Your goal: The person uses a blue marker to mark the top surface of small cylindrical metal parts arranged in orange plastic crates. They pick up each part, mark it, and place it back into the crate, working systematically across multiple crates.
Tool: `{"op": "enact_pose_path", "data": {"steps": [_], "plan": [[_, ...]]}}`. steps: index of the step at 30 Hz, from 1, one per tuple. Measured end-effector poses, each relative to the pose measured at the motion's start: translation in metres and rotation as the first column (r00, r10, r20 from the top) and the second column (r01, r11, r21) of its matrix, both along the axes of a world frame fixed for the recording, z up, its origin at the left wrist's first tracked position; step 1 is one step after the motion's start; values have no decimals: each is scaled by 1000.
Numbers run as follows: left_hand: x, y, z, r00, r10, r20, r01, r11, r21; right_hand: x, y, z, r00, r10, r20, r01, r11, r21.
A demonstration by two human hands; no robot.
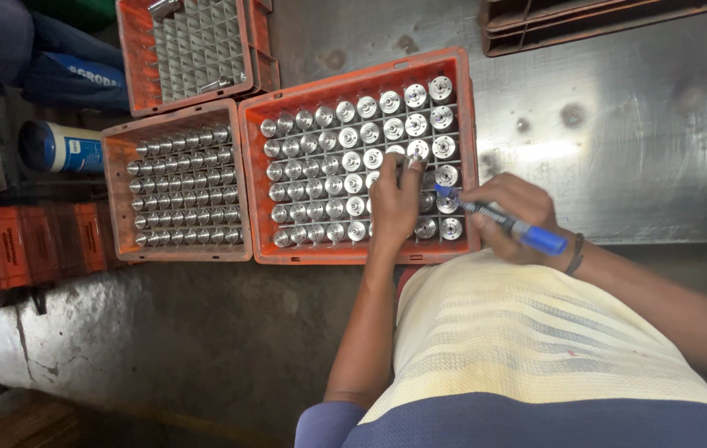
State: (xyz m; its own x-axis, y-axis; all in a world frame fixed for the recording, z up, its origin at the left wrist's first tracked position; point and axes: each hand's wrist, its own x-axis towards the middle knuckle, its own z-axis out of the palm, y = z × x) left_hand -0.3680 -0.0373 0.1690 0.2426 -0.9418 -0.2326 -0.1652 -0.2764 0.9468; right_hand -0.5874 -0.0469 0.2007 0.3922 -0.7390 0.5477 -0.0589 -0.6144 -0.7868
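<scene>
An orange crate (461, 133) on a metal table holds several shiny metal cylinders (345, 137) standing upright in a grid. My left hand (396, 203) rests on the cylinders in the crate's near right part, its fingertips touching one cylinder top (416, 151). My right hand (512, 217) grips a blue marker pen (507, 224) like a pencil, its tip pointing at a cylinder (447, 202) near the crate's right wall. A dark band circles my right wrist.
A second orange crate (113, 199) full of smaller metal cylinders stands to the left. Behind it is a third crate (133, 58) with a mostly bare divider grid. A blue and white canister (59, 147) lies far left, beside orange boxes (30, 245). Dark trays (552, 25) sit at the table's back.
</scene>
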Motion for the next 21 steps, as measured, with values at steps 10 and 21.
{"op": "enact_pose_path", "data": {"steps": [10, 21], "plan": [[-22, -9, 5, 696, -192, 692, 213, 976, 56, -19, -7, -6, 990, -136, -40, 139, 986, 88], [8, -30, 18, 842, -92, -531, 28, 991, -127, -3, -9, -7, 993, 66, -93, -78, 987, -141]]}}
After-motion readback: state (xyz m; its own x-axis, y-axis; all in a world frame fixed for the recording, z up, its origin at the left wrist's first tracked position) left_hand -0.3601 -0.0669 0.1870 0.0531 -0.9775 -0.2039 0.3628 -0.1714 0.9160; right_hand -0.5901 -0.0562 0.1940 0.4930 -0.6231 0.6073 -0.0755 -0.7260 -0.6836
